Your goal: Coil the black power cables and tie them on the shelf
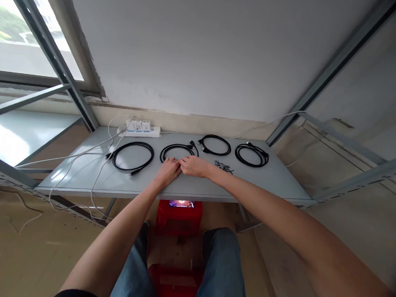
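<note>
A coiled black cable [176, 145] lies on the grey shelf [202, 185] in front of me, one plug end sticking out at its right. My left hand [169, 170] is closed on the near side of this coil. Right beside it, touching it, my right hand [194, 165] is closed too, its fingertips pressed to the same part of the cable. What exactly sits between the fingertips is hidden. To the right of my right hand is a small pile of thin black ties [223, 166].
Other coiled black cables lie left [133, 156], back right [215, 144] and far right [251, 155]. A white power strip [141, 130] trails white cords over the left side. Metal uprights flank the shelf. Below stands a red stool [178, 220] with a lit phone [182, 203].
</note>
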Motion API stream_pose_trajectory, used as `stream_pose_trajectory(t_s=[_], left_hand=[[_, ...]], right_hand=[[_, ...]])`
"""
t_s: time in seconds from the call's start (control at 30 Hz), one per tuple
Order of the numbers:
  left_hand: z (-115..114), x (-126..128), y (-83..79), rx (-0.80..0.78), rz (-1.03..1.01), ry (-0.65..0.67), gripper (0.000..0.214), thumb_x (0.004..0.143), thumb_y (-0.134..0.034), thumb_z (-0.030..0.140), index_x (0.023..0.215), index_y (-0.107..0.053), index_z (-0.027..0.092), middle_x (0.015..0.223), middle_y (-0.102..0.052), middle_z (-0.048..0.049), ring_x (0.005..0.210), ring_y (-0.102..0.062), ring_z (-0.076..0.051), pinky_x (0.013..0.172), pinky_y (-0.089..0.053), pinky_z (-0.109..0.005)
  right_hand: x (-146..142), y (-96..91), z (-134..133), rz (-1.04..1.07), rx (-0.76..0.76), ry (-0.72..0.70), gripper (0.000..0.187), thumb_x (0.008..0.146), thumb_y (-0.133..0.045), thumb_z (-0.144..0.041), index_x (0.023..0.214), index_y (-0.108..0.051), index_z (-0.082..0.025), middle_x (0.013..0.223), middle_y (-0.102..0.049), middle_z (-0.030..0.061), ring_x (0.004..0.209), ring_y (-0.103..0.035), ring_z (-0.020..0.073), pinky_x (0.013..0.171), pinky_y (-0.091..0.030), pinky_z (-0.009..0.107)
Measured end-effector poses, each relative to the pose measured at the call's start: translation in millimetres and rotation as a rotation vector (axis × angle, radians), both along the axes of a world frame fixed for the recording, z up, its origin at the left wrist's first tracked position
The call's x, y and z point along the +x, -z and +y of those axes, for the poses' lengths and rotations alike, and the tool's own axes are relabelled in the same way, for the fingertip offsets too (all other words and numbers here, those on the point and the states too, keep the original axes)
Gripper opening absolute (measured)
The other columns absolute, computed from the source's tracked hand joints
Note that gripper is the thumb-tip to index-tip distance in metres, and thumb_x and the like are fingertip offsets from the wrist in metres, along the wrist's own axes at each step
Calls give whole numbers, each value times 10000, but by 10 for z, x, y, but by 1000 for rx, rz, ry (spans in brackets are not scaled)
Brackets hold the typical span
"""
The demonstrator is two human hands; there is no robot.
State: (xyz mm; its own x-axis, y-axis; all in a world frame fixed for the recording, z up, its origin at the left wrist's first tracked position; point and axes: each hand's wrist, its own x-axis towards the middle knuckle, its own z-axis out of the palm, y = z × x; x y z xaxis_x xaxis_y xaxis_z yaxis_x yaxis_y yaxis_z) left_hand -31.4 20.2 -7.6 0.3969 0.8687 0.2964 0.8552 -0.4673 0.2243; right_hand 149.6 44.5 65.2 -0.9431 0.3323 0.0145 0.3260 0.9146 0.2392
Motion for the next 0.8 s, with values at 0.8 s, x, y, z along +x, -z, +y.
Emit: stream_pose_trajectory(t_s=[0.8], left_hand=[[-76,-18,-53,-48,-20,-80,190,1021,-495,256,1037,-681,221,990,-773,-123,941,-722,-297,771,-452,-344]], right_hand=[[-263,185,-86,694,-705,977,251,735,-661,-74,545,-579,-216,503,-601,47,594,-603,199,542,-391,265]])
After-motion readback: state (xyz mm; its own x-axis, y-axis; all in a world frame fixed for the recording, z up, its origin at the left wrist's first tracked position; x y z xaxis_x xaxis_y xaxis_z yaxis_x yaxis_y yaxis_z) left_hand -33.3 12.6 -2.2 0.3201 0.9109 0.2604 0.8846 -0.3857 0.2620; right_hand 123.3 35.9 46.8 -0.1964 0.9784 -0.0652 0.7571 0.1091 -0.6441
